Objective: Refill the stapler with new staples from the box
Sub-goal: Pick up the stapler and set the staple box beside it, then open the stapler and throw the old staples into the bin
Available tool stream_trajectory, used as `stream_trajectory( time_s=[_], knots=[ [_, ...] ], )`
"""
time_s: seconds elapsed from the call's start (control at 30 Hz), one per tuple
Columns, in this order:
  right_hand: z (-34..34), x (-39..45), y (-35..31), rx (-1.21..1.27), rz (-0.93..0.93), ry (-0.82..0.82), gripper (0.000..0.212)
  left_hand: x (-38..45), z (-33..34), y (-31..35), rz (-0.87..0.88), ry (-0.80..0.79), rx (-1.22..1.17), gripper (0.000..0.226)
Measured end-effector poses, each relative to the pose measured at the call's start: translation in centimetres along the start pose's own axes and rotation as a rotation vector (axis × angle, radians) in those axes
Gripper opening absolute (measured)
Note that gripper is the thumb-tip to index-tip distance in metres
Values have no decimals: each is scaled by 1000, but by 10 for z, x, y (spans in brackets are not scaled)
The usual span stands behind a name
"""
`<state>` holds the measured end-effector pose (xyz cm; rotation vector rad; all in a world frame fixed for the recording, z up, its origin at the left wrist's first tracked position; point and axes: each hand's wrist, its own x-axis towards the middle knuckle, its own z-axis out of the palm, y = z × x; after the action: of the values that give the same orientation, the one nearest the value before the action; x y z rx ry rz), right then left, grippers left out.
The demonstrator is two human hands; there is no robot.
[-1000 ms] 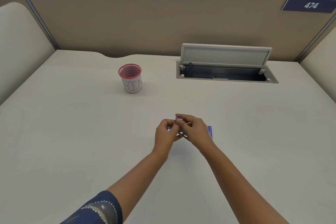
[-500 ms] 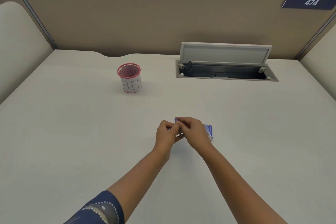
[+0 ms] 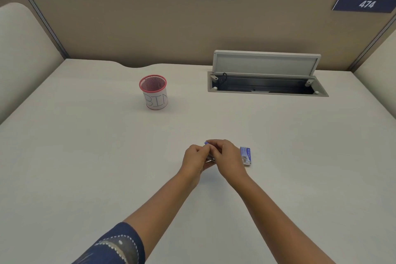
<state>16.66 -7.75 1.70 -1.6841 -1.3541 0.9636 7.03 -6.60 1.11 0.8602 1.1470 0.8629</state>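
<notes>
Both hands meet at the middle of the desk around a small blue stapler [image 3: 207,143]. Only its blue tip above the fingers and a bit of metal below them show. My left hand [image 3: 194,159] grips it from the left, and my right hand [image 3: 226,157] closes over it from the right and top. A small blue and white staple box [image 3: 245,155] lies on the desk just right of my right hand, partly hidden by it. Whether the stapler is open I cannot tell.
A red mesh cup [image 3: 154,92] with a white label reading BIN stands at the back left. At the back right is a cable tray [image 3: 267,88] sunk into the desk, with its lid raised. Partition walls enclose the desk [image 3: 85,156].
My right hand has closed further over the stapler, and the thin metal part that stuck out a second ago is now hidden. The staple box shows more beside my right hand.
</notes>
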Motion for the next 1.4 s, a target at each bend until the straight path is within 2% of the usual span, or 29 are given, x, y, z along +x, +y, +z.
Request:
stream_trajectory(
  time_s=[0.2, 0.33, 0.4, 0.43, 0.53, 0.77, 0.9, 1.13, 1.4],
  knots=[
    [2, -1, 0, 5, -12, 18, 21, 0, 0, 3, -10, 4, 32, 34],
    [1, 0, 2, -8, 9, -30, 21, -2, -1, 2, -13, 1, 45, 38],
    [1, 0, 2, -16, 9, -36, 21, -1, -1, 0, -27, 43, 32, 43],
    [2, 0, 2, -13, 8, -29, 21, 0, -1, -2, -42, 73, 18, 38],
    [1, 3, -1, 4, 8, -10, 19, 0, -1, -6, -69, 114, -30, 18],
    [1, 3, -4, 96, -49, 30, 26, 4, -6, -2, -8, 135, -182, 18],
    [-9, 3, -3, 156, -73, 58, 23, 7, -10, 2, -30, 78, -343, 13],
    [-33, 4, 5, 302, 4, 141, 19, 16, -24, 4, -34, 126, -490, 12],
    [-44, -3, 21, 450, 74, 131, 16, 25, -37, 12, 19, 172, -614, 15]
  ],
)
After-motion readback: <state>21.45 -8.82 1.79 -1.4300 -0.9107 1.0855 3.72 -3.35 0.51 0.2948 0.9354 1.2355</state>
